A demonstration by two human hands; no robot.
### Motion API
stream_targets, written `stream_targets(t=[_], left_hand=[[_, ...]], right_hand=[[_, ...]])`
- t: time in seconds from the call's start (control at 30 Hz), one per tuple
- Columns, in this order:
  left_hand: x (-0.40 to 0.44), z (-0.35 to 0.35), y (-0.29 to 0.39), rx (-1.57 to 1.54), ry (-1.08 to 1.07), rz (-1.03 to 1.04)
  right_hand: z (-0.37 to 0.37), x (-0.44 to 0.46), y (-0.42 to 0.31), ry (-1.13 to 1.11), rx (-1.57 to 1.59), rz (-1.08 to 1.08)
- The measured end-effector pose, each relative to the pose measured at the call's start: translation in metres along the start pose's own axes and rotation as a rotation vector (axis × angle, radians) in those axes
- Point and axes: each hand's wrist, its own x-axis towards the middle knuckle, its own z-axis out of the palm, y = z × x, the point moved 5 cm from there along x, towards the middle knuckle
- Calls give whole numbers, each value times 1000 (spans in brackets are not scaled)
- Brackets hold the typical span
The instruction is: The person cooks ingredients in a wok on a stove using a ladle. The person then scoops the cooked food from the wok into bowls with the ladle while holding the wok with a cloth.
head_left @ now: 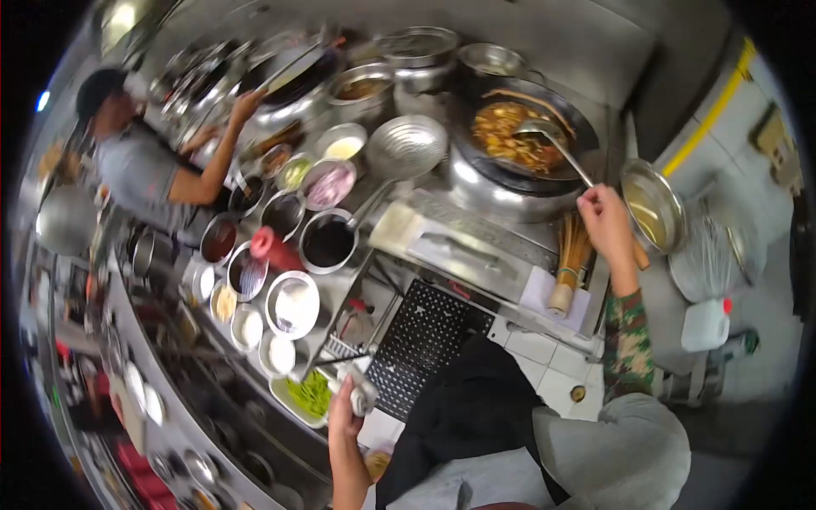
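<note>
My right hand point(605, 223) is closed around the long handle of a metal ladle point(571, 160), whose bowl rests in the food inside a dark wok point(476, 100). Chunky pieces in brown sauce point(510, 132) fill the wok's middle. Low at the centre, my left hand point(343, 415) grips a white bundled cloth point(360, 393), partly blurred. Just beyond that hand is a tray of cut green vegetables point(309, 396). A bamboo wok brush point(568, 270) stands below my right wrist, on the stove's front ledge.
Several bowls of sauces and ingredients, including a dark sauce point(328, 244), crowd the left counter near a red bottle point(274, 250). A perforated strainer point(408, 146) lies left of the wok. A metal pot point(653, 204) stands at right. A co-worker point(153, 161) works at far left.
</note>
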Motion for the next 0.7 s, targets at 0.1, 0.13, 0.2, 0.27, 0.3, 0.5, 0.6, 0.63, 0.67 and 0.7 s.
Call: stream_targets(t=[0.1,0.13,0.2,0.27,0.3,0.5,0.6,0.63,0.67,0.7], left_hand=[[69,154,56,81,-105,-12],[96,196,64,92,-173,-38],[137,287,74,10,-273,-100],[156,368,75,59,-359,-109],[165,397,71,90,-416,-162],[184,516,57,208,-448,-286],[194,534,48,276,-549,-352],[200,535,46,257,-614,-414],[205,533,44,244,-620,-438],[203,536,46,231,-631,-464]], right_hand=[[-19,48,61,-43,-362,-85],[-12,57,75,-144,-425,-46],[-1,66,102,-367,-543,28],[15,73,140,-385,-601,79],[8,73,147,-367,-422,88],[3,105,118,-394,108,561],[31,134,133,-308,50,474],[45,141,133,-280,1,397],[61,141,133,-322,72,438],[72,144,123,-361,140,482]])
